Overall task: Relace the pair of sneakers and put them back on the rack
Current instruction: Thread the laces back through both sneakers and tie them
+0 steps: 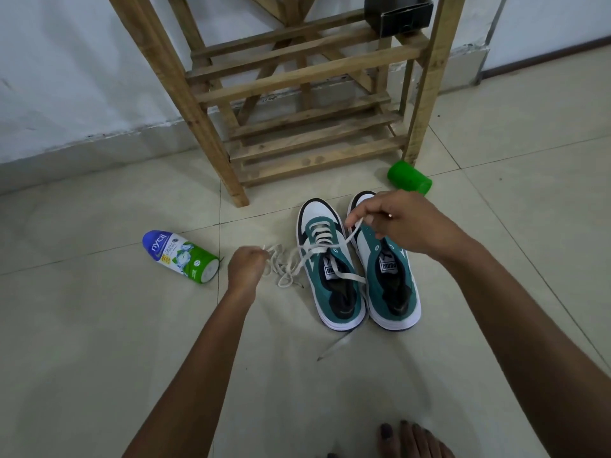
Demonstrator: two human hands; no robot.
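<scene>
Plainly, both hands' fingers [355,211] pinch the left sneaker's [330,266] lace [325,250].

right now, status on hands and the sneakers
Both hands pinching lace: left hand, right hand. Left sneaker part laced, right sneaker unlaced, both on floor before rack. Nothing blocking.

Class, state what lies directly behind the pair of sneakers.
Behind the sneakers stands the wooden rack; a green cup lies by its leg. The right hand hides one toe.

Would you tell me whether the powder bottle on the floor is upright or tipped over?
Tipped over: the powder bottle lies on its side on the floor tiles.
</scene>
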